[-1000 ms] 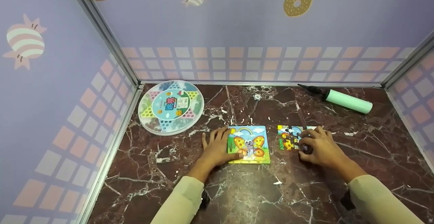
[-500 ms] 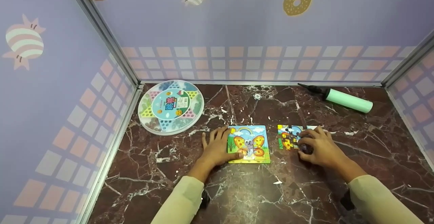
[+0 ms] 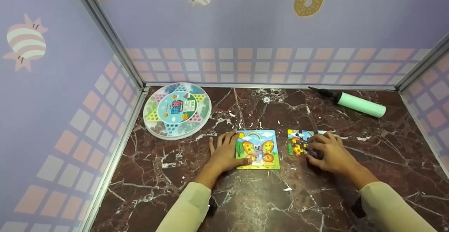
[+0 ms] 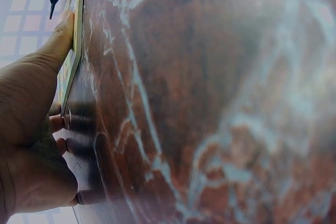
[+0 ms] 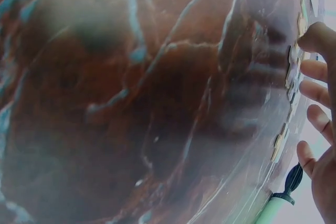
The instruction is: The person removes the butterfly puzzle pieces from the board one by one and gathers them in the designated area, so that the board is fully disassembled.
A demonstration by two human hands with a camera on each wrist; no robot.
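Observation:
In the head view, a square jigsaw board [image 3: 259,151] with a butterfly picture lies on the table. My left hand [image 3: 224,154] rests at its left side, the thumb on the board's face and the fingers along the edge. In the left wrist view, the left thumb [image 4: 59,43] lies straight on the board. Right of the board is a cluster of loose puzzle pieces [image 3: 296,149], partly covered by my right hand [image 3: 331,153]. Its fingertips touch the pieces from above, as the right wrist view also shows; some pieces are hidden beneath it.
A round Chinese checkers set [image 3: 177,111] lies at the back left. Near the back wall are a small round chip [image 3: 266,100] and a pale green hand pump [image 3: 361,104] with a black nozzle. Patterned walls enclose the marbled table [image 3: 259,200].
My right hand has shifted very slightly left over the puzzle pieces. The left hand and the board stay where they were.

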